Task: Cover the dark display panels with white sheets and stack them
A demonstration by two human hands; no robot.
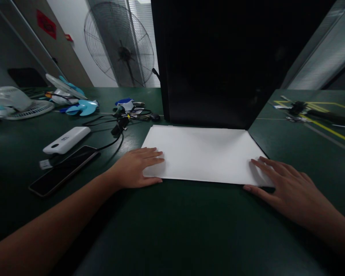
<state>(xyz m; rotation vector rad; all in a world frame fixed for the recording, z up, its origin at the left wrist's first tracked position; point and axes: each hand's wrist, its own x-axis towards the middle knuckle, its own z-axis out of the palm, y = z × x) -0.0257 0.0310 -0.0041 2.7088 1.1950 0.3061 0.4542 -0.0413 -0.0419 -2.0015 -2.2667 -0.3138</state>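
A white flat panel [204,153] lies on the dark green table, with a tall black panel [218,69] rising from its far edge. Across the white panel's left edge rests my left hand [138,166], its fingers stretched out and the thumb near the front corner. My right hand [287,188] is at the right edge, fingers spread, the tips over the white surface and the thumb by the front right corner. Neither hand holds anything. Whether the white and black panels are joined is not clear.
To the left lie a phone [64,170] with a cable and a white power bank [67,140]. Fan parts [25,101], blue blades [82,107] and tangled cables [122,122] are farther back. Black tools or rods [319,111] lie at right. A large fan [120,50] stands behind the table.
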